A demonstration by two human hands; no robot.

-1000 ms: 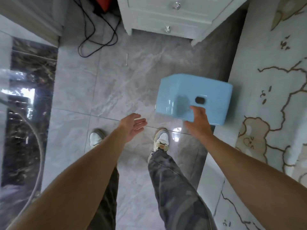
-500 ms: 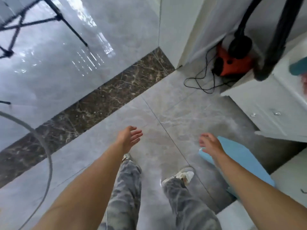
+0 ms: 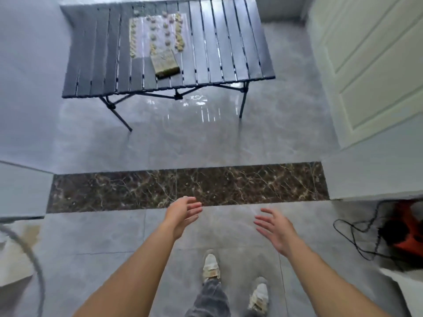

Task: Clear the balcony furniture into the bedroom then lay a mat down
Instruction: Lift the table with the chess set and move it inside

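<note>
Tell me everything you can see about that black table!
The table is dark, with a top of long narrow slats that look like metal. Thin crossed black legs stand on the glossy grey floor. A clear sheet of small pale pieces and a tan block lie on top. No hand touches it.

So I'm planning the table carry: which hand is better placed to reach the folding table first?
Left, slightly. Both hands are open and empty, but the left hand is further forward, nearer the folding table; the right hand is further back. Lifting probably needs both.
</note>
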